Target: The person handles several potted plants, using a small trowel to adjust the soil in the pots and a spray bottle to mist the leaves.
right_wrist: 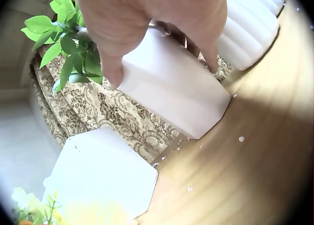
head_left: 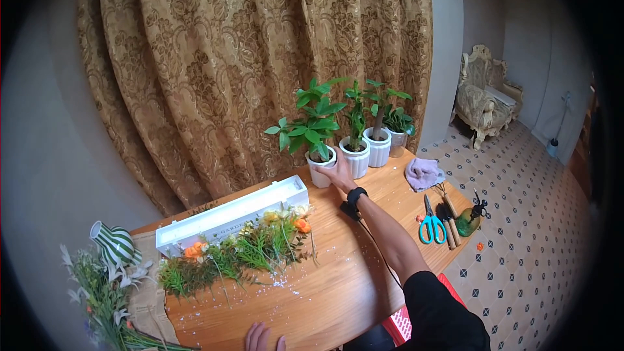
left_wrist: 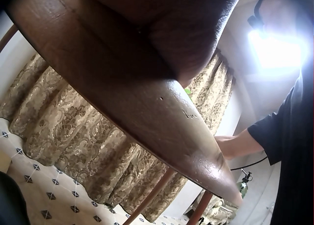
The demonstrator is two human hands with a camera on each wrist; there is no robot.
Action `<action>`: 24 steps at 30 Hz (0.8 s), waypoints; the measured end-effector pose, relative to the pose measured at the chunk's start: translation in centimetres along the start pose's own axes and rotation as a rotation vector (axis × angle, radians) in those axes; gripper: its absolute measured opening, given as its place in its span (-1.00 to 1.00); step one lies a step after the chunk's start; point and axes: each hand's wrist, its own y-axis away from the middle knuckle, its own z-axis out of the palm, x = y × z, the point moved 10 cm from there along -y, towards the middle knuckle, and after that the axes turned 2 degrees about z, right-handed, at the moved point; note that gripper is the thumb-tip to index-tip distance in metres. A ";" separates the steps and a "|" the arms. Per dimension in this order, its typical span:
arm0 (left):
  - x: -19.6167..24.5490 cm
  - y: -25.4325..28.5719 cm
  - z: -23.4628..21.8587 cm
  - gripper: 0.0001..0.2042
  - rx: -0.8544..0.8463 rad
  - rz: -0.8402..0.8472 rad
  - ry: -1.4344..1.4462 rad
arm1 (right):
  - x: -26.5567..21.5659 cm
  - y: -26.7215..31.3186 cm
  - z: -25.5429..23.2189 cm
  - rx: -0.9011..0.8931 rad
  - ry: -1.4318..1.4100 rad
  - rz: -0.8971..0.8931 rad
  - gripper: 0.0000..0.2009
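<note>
At the back of the table my right hand (head_left: 339,174) grips a white pot (head_left: 316,174) near its rim. A leafy green plant (head_left: 314,119) grows in it. The right wrist view has the thumb on one side of the smooth-walled pot (right_wrist: 171,87) and fingers on the other; its base is right at the tabletop. Close to its right stand two ribbed white pots (head_left: 358,161) with plants. Down at the near table edge my left hand (head_left: 259,338) rests with relaxed fingers, partly cut off by the frame, holding nothing.
Left of the pot lies a long white planter box (head_left: 234,211), artificial flowers (head_left: 253,250) along its front. A striped vase (head_left: 116,244) and more flowers are at far left. Teal scissors (head_left: 432,226), hand tools, a green spray bottle (head_left: 468,221) and a cloth (head_left: 424,174) are at right.
</note>
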 end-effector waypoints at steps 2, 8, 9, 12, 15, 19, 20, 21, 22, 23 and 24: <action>0.1 -0.1 -0.1 -0.65 -0.005 -0.001 -0.002 | 0.2 -0.2 0.0 0.004 0.007 0.002 0.01; 0.3 -0.2 -0.2 -0.64 0.002 0.010 -0.001 | 1.9 -1.2 0.2 -0.050 0.003 0.055 0.03; 0.3 -0.2 -0.2 -0.63 -0.002 0.005 0.004 | 1.7 -1.1 0.4 -0.094 -0.013 0.082 0.05; 0.3 0.0 -0.1 -0.63 -0.004 0.001 0.007 | 1.2 -1.0 0.0 -0.100 -0.014 0.100 0.08; 0.3 0.0 -0.2 -0.62 0.003 -0.001 0.003 | 1.4 -1.3 0.2 -0.127 -0.062 0.078 0.14; 0.2 0.1 -0.2 -0.63 -0.007 -0.007 -0.001 | 2.0 -1.6 0.0 -0.066 0.003 0.047 0.15; 0.3 0.1 -0.1 -0.63 -0.007 -0.006 0.000 | 2.1 -1.5 -0.1 -0.048 0.004 0.051 0.18; 0.4 0.0 -0.2 -0.63 -0.004 0.001 0.001 | 2.3 -1.4 -0.1 -0.031 0.004 0.056 0.21; 0.4 0.0 -0.2 -0.63 -0.002 0.006 0.002 | 2.5 -1.1 0.0 -0.031 0.004 0.056 0.21; 0.4 0.0 -0.2 -0.63 -0.002 0.006 0.002 | 2.7 -0.9 -0.2 0.005 0.040 0.074 0.21; 0.3 0.1 -0.1 -0.63 -0.004 0.010 0.003 | 2.8 -0.8 -0.5 0.041 0.076 0.091 0.21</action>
